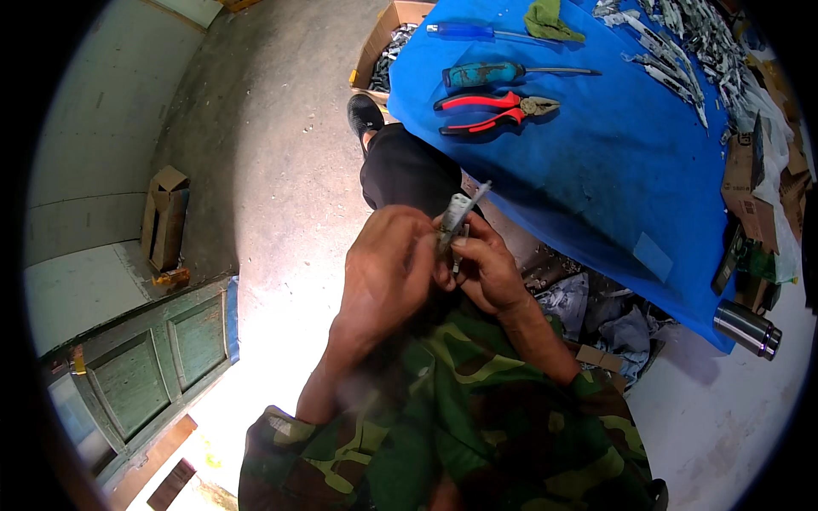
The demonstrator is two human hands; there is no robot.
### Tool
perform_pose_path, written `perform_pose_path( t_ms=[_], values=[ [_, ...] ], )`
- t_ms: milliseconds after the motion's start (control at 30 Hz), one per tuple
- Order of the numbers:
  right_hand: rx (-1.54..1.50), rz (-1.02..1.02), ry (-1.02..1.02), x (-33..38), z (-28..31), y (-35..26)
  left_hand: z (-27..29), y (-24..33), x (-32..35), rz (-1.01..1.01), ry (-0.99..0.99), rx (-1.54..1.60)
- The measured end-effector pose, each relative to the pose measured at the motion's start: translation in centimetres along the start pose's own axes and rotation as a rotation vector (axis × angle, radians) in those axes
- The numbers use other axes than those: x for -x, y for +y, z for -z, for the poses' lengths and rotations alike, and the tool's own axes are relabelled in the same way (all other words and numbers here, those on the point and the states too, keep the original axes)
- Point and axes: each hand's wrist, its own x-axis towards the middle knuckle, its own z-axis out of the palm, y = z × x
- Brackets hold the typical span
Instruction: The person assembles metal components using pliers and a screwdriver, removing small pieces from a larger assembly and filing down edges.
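Mid-assembly, judging by grip: small grey metal fitting (456, 217) pinched upright between fingers of left hand (388, 264) and right hand (486, 268), near lap. Pliers (494, 112) far on blue tabletop (596, 179). Next likely needs steadier alignment.

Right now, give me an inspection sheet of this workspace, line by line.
Surface: blue cloth over a table.
Job's things: small grey metal part, tilted, pinched between both hands.
Clutter: pliers with red handles, two screwdrivers, green rag, pile of metal parts, steel flask, cardboard boxes.
Grip: left hand and right hand both closed on the part.
Cables: nothing seen.
Surroundings: concrete floor, green door panel lying at left.
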Motion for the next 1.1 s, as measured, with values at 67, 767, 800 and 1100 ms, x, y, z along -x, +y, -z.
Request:
perform_pose_path(
  t_ms=[67, 767, 800, 1100],
  values=[
    [0.003, 0.014, -0.005, 0.2, -0.6, -0.4, -0.1, 0.1, 0.2, -0.115, 0.036, -0.150],
    [-0.308, -0.031, -0.100, -0.2, 0.8, -0.3, 0.2, 1.1, 0.2, 0.003, 0.018, 0.112],
    [-0.315, -0.029, -0.067, -0.2, 0.7, -0.3, 0.1, 1.2, 0.4, -0.041, 0.015, 0.090],
    [-0.332, -0.001, 0.101, 0.0, 0.4, -0.2, -1.1, 2.1, 0.9, -0.288, -0.004, -0.123]
  ],
)
